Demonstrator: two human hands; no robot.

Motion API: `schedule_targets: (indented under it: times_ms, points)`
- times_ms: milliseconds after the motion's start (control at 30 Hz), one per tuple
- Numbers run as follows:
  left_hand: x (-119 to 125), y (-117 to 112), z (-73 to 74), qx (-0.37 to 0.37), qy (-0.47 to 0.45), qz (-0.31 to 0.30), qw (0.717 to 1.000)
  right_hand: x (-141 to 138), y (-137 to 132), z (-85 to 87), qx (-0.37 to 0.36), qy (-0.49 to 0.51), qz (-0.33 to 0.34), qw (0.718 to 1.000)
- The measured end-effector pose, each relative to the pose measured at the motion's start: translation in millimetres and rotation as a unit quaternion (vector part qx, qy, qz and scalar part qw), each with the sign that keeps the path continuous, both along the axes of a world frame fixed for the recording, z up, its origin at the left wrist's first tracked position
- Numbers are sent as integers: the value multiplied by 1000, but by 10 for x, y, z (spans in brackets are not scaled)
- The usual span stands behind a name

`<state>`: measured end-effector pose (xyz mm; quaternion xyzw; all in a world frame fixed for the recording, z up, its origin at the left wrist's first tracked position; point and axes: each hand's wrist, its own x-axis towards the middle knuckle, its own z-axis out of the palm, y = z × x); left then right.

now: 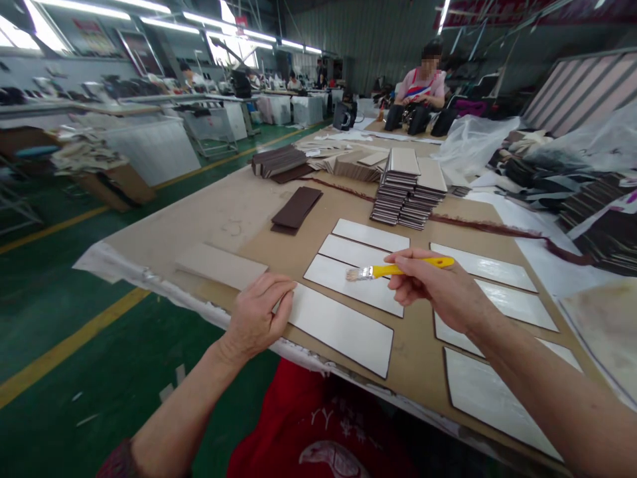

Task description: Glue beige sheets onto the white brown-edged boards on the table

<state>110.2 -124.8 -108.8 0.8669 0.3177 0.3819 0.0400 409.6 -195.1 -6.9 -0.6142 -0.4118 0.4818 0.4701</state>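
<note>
My right hand (430, 282) grips a paintbrush (385, 270) with a yellow handle and pale bristles. Its bristles are over a white panel (331, 273) in the middle group; whether they touch it I cannot tell. My left hand (261, 312) is closed at the left end of the nearest dark-edged white panel (343, 325), fingers bent together at its corner. Beside that hand lies a plain beige board (221, 264). Under and past my right forearm, several more white panels (502, 392) lie in a column, their surfaces glossy.
Stacks of light-topped boards (403, 189) stand farther back on the table (209, 206), with dark brown strips (297, 209) to their left. Dark stacked pieces (604, 219) and clear plastic sheeting (478, 143) are at the right. A co-worker (422, 93) sits at the far end.
</note>
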Motion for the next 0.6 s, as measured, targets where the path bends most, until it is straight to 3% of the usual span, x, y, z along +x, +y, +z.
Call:
schedule_targets:
  times_ms: [133, 267, 600]
  points:
    - [-166, -137, -105, -68, 38, -37, 996, -323, 72, -90, -31, 38, 35, 998]
    - [-224, -151, -213, -89, 51, -45, 994, -570, 165, -163, -44, 47, 50, 997]
    - [-240, -122, -241, -106, 32, -61, 992, -858, 307, -393, -9, 52, 93, 994]
